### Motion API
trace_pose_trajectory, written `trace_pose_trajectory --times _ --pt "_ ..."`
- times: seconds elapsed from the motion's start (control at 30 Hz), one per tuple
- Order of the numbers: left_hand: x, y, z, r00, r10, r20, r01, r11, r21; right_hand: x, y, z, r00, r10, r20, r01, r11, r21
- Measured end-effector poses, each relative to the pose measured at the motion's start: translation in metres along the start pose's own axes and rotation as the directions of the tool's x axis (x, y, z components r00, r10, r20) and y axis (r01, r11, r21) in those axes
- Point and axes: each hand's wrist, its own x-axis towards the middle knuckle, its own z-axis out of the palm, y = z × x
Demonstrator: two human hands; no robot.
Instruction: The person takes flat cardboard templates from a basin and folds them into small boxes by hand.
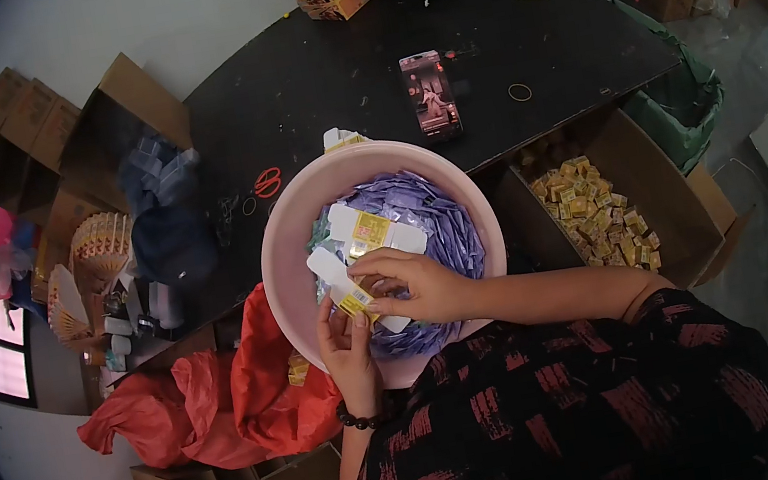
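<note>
Over a pale pink basin (277, 227), my left hand (348, 341) pinches the lower end of a small yellow and white carton (348, 291), whose white flaps stand open. My right hand (411, 286) has its fingertips closed on the upper right side of the same carton. Just above it, another unfolded yellow and white carton (370, 229) lies on the basin's contents. Those are many small purple packets (441, 221), with some greenish ones at the left. A dark bead bracelet circles my left wrist.
On the black table (307, 71) are a lit phone (431, 97), red scissors (267, 182) and a rubber band (520, 93). A cardboard box (657, 187) at the right holds small yellow boxes (596, 211). Red bags (218, 397) hang at the left, near folded fans (99, 250).
</note>
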Motion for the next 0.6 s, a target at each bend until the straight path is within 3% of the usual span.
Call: trace_pose_trajectory --times 0.03,0.23,0.33,0.43,0.6 --pt "0.000 0.002 -0.001 0.999 0.016 0.036 -0.018 0.998 0.052 0.000 -0.002 -0.001 0.998 0.047 0.048 -0.053 0.989 0.140" --pt "0.002 0.009 -0.017 0.985 0.036 0.171 -0.074 0.973 0.220 0.004 -0.010 -0.010 0.978 0.022 0.206 -0.057 0.984 0.167" --pt "-0.004 0.018 -0.010 0.977 -0.003 0.212 -0.044 0.975 0.217 0.006 -0.002 -0.013 0.957 0.049 0.284 -0.099 0.981 0.165" --pt "-0.006 0.018 -0.012 0.962 -0.090 0.257 0.045 0.983 0.176 0.001 0.005 -0.006 0.962 0.178 0.208 -0.226 0.944 0.241" --pt "-0.009 0.016 -0.007 0.965 -0.103 0.242 0.068 0.987 0.149 0.001 0.018 -0.004 0.979 0.151 0.139 -0.177 0.964 0.197"
